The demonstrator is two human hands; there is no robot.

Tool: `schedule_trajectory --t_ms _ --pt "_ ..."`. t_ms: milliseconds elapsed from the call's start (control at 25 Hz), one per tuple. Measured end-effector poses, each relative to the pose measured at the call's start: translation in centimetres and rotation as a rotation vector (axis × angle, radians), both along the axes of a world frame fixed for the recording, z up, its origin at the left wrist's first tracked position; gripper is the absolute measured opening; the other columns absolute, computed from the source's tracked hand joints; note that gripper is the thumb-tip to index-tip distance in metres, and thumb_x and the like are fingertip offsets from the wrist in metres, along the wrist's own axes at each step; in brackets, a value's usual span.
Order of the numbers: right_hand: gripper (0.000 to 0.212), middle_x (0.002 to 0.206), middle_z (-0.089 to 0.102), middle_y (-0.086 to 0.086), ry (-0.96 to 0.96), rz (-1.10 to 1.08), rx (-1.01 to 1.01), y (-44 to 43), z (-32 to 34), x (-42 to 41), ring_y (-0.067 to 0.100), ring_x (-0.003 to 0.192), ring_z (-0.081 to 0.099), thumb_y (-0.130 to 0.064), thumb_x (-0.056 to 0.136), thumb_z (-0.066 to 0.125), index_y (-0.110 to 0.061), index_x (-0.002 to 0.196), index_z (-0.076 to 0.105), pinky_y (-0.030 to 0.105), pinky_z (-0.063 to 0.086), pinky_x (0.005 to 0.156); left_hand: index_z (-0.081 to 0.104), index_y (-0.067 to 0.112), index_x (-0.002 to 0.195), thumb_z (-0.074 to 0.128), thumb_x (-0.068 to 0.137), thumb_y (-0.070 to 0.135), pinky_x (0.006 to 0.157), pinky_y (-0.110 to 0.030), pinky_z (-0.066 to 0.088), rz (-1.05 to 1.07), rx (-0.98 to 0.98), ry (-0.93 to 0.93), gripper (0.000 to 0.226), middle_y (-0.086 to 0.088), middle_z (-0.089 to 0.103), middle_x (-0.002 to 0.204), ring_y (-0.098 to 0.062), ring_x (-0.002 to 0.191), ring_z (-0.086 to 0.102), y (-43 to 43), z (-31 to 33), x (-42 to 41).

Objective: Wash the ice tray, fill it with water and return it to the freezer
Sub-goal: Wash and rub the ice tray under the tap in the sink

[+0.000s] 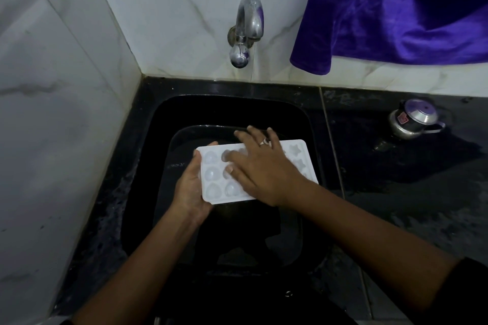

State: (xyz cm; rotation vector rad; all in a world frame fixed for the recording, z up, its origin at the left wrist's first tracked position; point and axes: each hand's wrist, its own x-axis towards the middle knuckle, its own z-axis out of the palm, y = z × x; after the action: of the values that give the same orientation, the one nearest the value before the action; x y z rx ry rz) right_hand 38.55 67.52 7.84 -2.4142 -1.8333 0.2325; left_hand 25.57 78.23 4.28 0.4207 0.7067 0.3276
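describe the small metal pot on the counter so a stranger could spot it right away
Start at the black sink under the chrome wall tap, then look right along the dark wet countertop. The small shiny steel lidded pot sits there alone, with a red label and side handle.

A translucent white plastic ice tray [298,159] with moulded round and star cells is seen against a glossy black sink basin [184,113] set in a speckled black stone bench [422,187]. The wall tiles [169,21] are white, veined with grey. A deep purple velvet cloth [396,8], a chrome tap [248,24] and a small silver steel pot [412,119] with a red label are also shown.
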Motion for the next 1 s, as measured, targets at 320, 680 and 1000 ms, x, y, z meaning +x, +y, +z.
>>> schedule_trajectory --t_ms 320,680,1000 --pt "0.047 0.164 0.033 0.014 -0.002 -0.011 -0.012 -0.4 -0.1 0.3 0.036 0.155 0.019 -0.052 0.107 0.024 -0.034 0.134 0.057 0.064 0.008 0.124 0.063 0.020 0.138 0.045 0.102 0.051 0.083 -0.053 0.064 -0.023 -0.009 -0.007 0.051 -0.018 0.074 0.127 -0.034 0.101 0.077 -0.6 0.1 0.0" --pt "0.053 0.165 0.032 0.013 -0.002 -0.022 -0.014 -0.3 -0.1 -0.1 0.035 0.156 0.019 -0.053 0.106 0.021 -0.032 0.133 0.061 0.063 0.009 0.124 0.069 0.021 0.129 0.042 0.107 0.052 0.089 -0.057 0.059 -0.007 -0.037 0.000 0.047 -0.019 0.073 0.129 -0.035 0.101 0.076 -0.4 -0.2 -0.2" --pt "0.055 0.164 0.033 0.014 -0.005 -0.008 -0.029 0.0 -0.5 -0.9 0.035 0.155 0.020 -0.054 0.106 0.020 -0.023 0.128 0.059 0.063 0.010 0.124 0.067 0.018 0.130 0.037 0.108 0.052 0.082 -0.052 0.064 -0.017 -0.046 0.005 0.051 -0.016 0.076 0.121 -0.032 0.098 0.078 -1.0 -0.4 -0.1"
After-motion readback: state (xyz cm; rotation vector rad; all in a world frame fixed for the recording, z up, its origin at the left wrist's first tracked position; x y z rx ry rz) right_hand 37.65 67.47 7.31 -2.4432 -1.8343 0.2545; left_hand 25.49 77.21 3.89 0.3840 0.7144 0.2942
